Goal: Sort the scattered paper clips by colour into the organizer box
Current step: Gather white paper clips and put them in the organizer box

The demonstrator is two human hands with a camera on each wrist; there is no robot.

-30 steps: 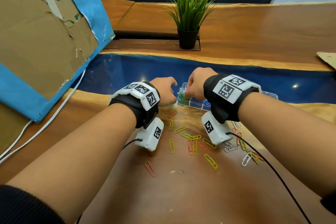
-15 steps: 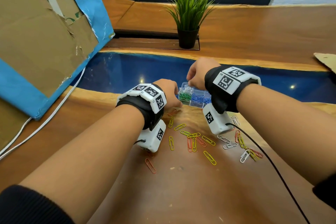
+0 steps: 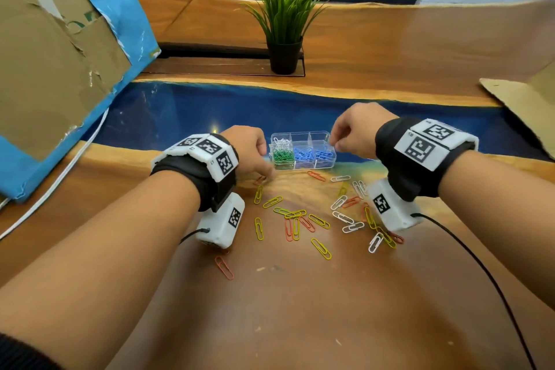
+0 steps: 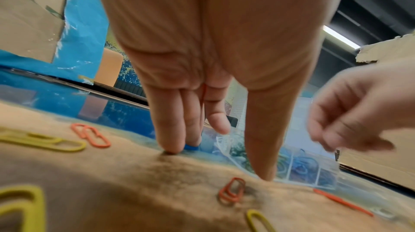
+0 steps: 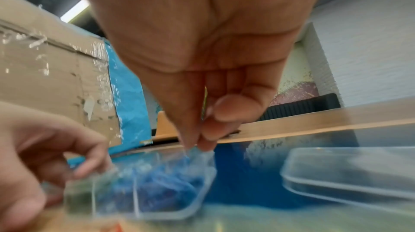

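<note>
**Light wire, slick table: a fingertip job**

Along the table's (image 3: 390,294) blue resin strip, near its middle, sits the clear organizer box (image 3: 302,151), its lid (image 5: 350,173) lying off to the right. Green, white and blue clips already fill some compartments. The scattered paper clips (image 3: 303,221), yellow, orange and white, lie on the wood on the near side of the box.

The left hand (image 3: 250,150) is down on the wood just beside the box's left end, fingers straight, tips touching the surface either side of an orange clip (image 4: 232,191); nothing is gripped yet, though a sliver of red shows between the fingers (image 4: 170,129) and I cannot say what it is. The right hand (image 3: 353,129) hovers over the box's right end, fingers curled and pressed tip to tip; it seems to pinch something thin, but blur hides it.

These clips look nearly weightless, springy and thin, lying flat on a glossy top, so I'd expect them to skate away under a push. Best taken by a rounded end, nail under the wire, or dragged first. Overlapping ones may hook together and lift as a pair.
</note>
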